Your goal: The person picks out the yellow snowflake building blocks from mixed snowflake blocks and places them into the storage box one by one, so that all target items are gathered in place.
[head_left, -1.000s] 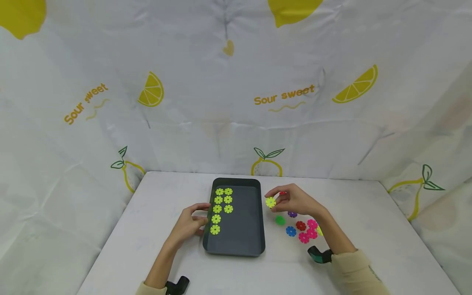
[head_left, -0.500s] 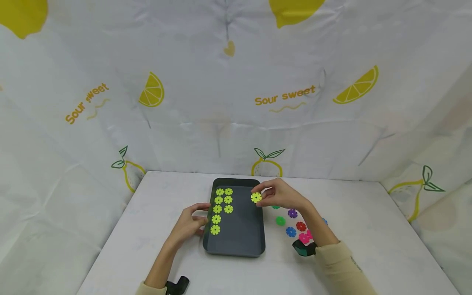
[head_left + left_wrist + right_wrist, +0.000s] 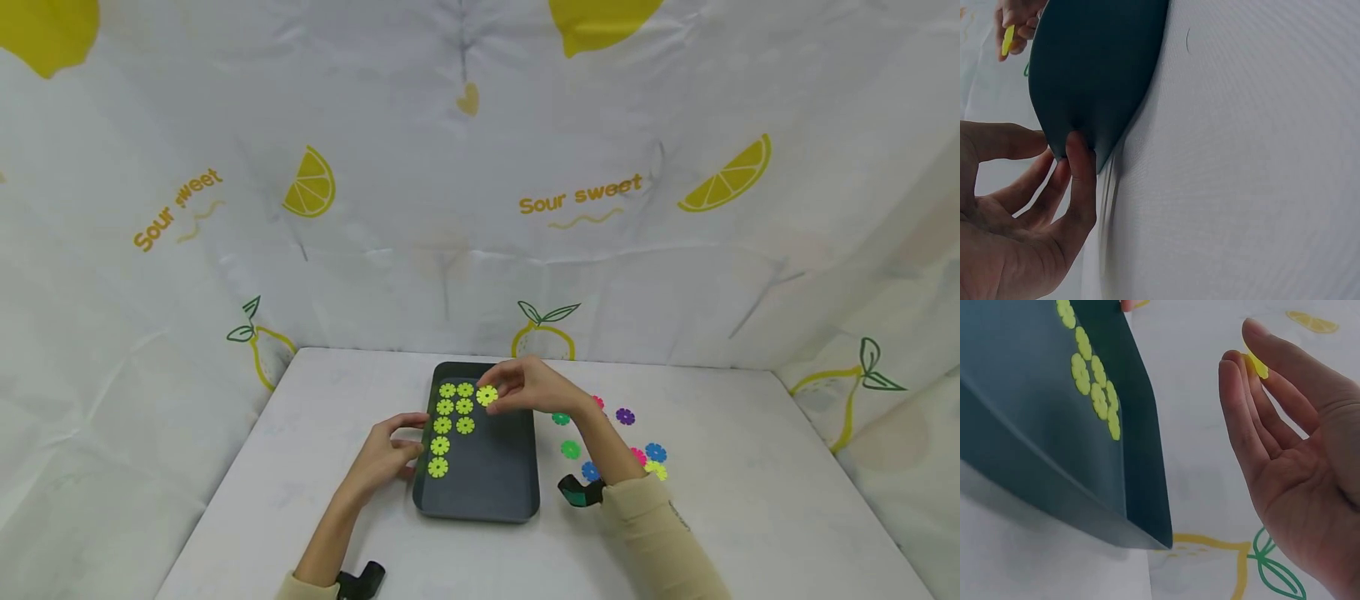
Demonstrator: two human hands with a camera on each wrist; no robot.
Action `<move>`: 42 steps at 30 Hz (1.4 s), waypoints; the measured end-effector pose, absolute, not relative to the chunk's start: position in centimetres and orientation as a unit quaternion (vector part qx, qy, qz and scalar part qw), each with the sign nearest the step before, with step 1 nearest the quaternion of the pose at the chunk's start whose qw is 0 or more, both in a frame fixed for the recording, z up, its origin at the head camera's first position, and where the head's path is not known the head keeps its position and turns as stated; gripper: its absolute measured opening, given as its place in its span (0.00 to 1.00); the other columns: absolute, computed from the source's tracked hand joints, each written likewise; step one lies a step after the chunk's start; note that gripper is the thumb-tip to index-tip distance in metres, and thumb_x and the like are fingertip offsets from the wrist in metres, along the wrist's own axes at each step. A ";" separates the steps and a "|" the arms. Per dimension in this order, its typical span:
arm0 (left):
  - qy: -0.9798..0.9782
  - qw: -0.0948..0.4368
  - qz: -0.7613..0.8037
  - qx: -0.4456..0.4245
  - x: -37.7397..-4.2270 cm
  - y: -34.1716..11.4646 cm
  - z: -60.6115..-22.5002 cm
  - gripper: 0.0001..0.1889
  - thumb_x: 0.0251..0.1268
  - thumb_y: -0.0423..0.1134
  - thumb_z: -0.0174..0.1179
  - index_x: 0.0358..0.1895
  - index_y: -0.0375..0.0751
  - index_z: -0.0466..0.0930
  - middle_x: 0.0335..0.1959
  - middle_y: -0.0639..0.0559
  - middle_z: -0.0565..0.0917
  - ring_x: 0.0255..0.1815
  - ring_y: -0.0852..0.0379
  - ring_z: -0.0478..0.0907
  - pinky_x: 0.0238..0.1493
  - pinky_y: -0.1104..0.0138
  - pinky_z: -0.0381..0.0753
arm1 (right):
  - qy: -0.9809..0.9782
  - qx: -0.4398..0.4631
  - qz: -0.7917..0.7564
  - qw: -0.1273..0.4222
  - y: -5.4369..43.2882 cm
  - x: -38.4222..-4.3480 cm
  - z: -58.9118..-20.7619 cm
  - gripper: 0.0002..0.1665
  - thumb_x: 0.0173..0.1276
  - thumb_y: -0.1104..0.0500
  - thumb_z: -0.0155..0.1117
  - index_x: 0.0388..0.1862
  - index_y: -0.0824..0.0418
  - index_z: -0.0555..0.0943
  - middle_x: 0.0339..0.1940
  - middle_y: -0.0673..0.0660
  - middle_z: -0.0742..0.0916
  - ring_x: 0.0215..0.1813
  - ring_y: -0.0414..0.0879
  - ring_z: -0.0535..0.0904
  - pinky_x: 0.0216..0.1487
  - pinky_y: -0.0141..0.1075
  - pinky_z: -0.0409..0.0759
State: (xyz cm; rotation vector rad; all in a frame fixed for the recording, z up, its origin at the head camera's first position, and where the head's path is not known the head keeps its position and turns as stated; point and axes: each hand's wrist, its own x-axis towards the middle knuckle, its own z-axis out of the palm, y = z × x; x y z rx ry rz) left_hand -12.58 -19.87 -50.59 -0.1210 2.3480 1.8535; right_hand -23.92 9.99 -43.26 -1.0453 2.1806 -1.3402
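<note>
Over the far part of the dark grey tray (image 3: 498,475), my right hand (image 3: 528,387) pinches a yellow flower-shaped disc (image 3: 487,395) between thumb and fingertips. In the right wrist view the disc (image 3: 1259,364) shows edge-on above the fingers. Beside it in the tray, similar yellow discs (image 3: 464,407) lie in two columns, the left one longer than the right. My left hand (image 3: 382,457) holds the tray's left side, thumb and fingertips at the rim. The left wrist view has the left hand's fingers (image 3: 1082,187) against the tray's outer wall (image 3: 1094,69).
Right of the tray, loose discs lie on the white table (image 3: 750,500): green (image 3: 570,450), purple (image 3: 626,416), blue (image 3: 656,452), yellow (image 3: 657,471) and pink. My right forearm (image 3: 611,446) hides part of them. A lemon-printed cloth (image 3: 420,283) hangs behind the table.
My right hand has carried the yellow disc leftward, from beside the tray, across its right rim, to near the top of the columns. My left hand and the tray keep their place.
</note>
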 end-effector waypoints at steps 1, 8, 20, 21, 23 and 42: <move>0.782 0.074 0.618 -0.039 -12.6 -19.9 -50.6 0.26 0.68 0.27 0.65 0.70 0.42 0.82 0.70 0.40 0.82 0.48 0.49 0.91 0.36 0.57 0.93 | 0.774 -0.372 -0.476 0.191 9.6 -24.0 -43.3 0.24 0.66 0.62 0.80 0.60 0.65 0.87 0.38 0.58 0.90 0.39 0.43 0.84 0.46 0.31 0.88; 0.782 0.077 0.617 -0.040 -12.5 -19.9 -50.5 0.27 0.68 0.27 0.65 0.70 0.42 0.82 0.71 0.39 0.81 0.48 0.49 0.90 0.37 0.57 0.93 | 0.770 -0.395 -0.455 0.210 7.7 -24.6 -44.3 0.24 0.67 0.63 0.80 0.60 0.69 0.87 0.46 0.63 0.92 0.38 0.39 0.83 0.45 0.29 0.88; 0.787 0.075 0.612 -0.035 -12.6 -20.0 -50.7 0.27 0.68 0.28 0.64 0.71 0.41 0.81 0.71 0.38 0.81 0.49 0.49 0.90 0.37 0.57 0.93 | 0.762 -0.408 -0.443 0.237 5.3 -25.3 -45.7 0.23 0.65 0.62 0.82 0.57 0.66 0.88 0.52 0.63 0.93 0.43 0.45 0.87 0.49 0.29 0.88; 0.786 0.076 0.612 -0.036 -12.6 -20.0 -50.6 0.27 0.68 0.28 0.64 0.71 0.41 0.81 0.71 0.38 0.81 0.49 0.49 0.90 0.37 0.57 0.93 | 0.762 -0.408 -0.442 0.239 5.2 -25.4 -45.8 0.22 0.65 0.61 0.82 0.57 0.65 0.89 0.52 0.62 0.93 0.44 0.46 0.88 0.49 0.29 0.88; 0.786 0.077 0.612 -0.034 -12.6 -20.0 -50.7 0.27 0.69 0.28 0.64 0.71 0.41 0.81 0.71 0.38 0.81 0.49 0.48 0.90 0.37 0.58 0.93 | 0.763 -0.407 -0.439 0.244 5.1 -25.5 -46.0 0.22 0.64 0.62 0.82 0.57 0.65 0.89 0.52 0.62 0.93 0.45 0.48 0.89 0.50 0.30 0.88; 0.784 0.079 0.615 -0.036 -12.7 -19.9 -50.7 0.27 0.69 0.28 0.63 0.71 0.41 0.81 0.71 0.38 0.81 0.50 0.49 0.91 0.37 0.57 0.93 | 0.784 -0.357 -0.415 0.292 4.8 -25.6 -47.7 0.20 0.66 0.58 0.82 0.56 0.61 0.90 0.50 0.53 0.93 0.46 0.37 0.86 0.52 0.28 0.86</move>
